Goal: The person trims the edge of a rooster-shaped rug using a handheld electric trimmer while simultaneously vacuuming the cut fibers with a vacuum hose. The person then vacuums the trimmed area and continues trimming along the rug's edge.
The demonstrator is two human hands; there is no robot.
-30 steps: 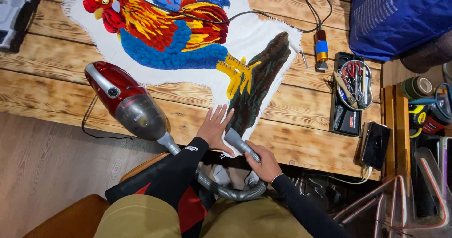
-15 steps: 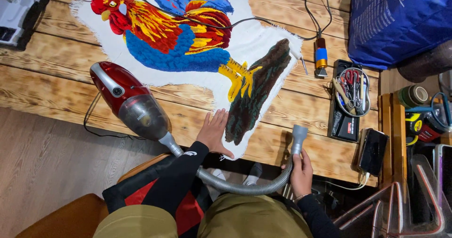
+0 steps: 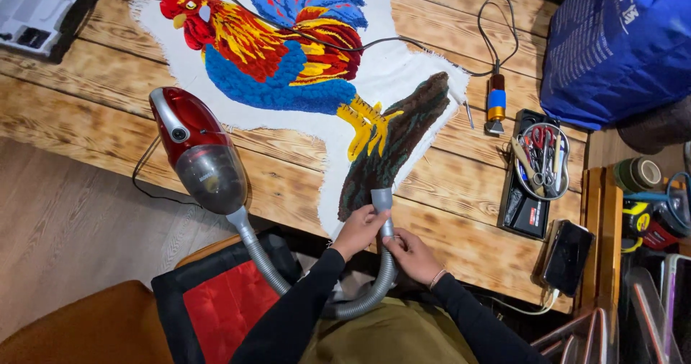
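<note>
We find both hands on the grey vacuum hose (image 3: 381, 263) at the near table edge. The left hand (image 3: 358, 228) is wrapped around the hose just below the nozzle (image 3: 381, 198); the right hand (image 3: 412, 254) is clamped on it lower down. The nozzle tip touches the bottom end of the dark brown tufted patch on the rooster rug (image 3: 302, 61), which lies flat on the wooden table (image 3: 86, 83). The red vacuum body (image 3: 198, 151) rests to the left. We judge the step in hand to be vacuuming the brown patch; the next move calls for steady passes up its pile.
</note>
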